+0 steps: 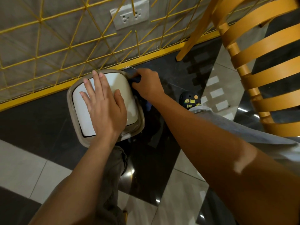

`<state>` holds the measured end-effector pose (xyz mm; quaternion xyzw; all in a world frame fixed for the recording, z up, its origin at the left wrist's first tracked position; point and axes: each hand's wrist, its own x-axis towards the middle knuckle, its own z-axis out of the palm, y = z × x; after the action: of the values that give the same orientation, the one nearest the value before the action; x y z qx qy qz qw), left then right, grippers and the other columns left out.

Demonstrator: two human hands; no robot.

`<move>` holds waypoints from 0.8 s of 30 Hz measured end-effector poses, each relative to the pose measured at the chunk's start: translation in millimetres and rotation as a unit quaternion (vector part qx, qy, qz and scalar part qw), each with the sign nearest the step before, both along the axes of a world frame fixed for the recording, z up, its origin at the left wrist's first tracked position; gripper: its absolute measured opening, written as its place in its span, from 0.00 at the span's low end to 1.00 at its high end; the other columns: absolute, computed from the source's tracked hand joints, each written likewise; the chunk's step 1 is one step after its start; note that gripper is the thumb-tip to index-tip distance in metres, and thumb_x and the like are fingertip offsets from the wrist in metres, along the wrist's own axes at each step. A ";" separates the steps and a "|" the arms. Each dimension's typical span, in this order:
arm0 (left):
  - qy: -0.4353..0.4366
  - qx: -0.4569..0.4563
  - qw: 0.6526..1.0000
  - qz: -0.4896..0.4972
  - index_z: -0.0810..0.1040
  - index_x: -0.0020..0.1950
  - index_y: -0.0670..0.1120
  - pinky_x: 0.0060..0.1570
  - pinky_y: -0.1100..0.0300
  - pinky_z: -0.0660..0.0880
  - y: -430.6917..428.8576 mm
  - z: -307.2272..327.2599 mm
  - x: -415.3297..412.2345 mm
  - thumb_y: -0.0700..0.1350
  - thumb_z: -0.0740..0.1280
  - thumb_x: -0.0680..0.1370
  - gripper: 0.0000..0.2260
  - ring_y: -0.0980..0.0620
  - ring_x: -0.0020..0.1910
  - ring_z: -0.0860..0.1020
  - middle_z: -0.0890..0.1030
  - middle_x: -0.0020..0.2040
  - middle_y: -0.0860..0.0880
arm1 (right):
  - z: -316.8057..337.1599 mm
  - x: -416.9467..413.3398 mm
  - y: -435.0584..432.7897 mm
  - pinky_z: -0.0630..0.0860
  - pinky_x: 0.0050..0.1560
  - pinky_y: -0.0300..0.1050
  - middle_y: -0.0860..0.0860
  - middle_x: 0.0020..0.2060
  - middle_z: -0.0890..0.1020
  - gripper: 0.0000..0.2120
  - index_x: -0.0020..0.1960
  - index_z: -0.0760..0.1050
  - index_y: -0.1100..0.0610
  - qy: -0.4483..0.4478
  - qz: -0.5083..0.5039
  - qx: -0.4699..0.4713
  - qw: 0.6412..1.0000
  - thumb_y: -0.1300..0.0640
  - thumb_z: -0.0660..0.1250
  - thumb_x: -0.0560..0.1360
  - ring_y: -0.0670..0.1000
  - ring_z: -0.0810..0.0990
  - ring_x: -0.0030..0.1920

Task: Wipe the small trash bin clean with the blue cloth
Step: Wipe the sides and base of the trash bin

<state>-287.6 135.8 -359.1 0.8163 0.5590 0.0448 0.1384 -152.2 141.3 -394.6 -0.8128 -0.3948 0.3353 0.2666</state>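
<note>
Single head view. We look steeply down from above, close over the small trash bin (103, 104), which sits left of centre on the floor (32, 124). The yellow wire grid (65, 38) stands beyond the bin; an orange chair (259, 62) stands to its right.

Both arms are bare, no sleeves. Baggy grey pants (230, 127) cover the legs. One dark shoe (190, 99) has little yellow and orange shapes.

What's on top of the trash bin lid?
The left hand lies flat on the white lid of the trash bin. The right hand presses the blue cloth against its right edge. Inside: hidden by the lid.
</note>
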 end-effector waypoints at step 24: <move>-0.029 -0.034 0.998 -0.048 0.50 0.76 0.42 0.73 0.47 0.44 -6.3 4.5 -11.0 0.48 0.52 0.82 0.25 0.42 0.76 0.45 0.50 0.77 0.44 | 9.7 -5.7 -125.3 0.81 0.40 0.40 0.54 0.38 0.83 0.10 0.47 0.76 0.59 0.644 -0.311 0.053 0.697 0.58 0.57 0.79 0.49 0.83 0.38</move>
<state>-298.7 129.5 -354.6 0.8352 0.5164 0.0426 0.1844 -158.0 15.9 -384.9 -0.4595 0.1314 0.6530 0.5875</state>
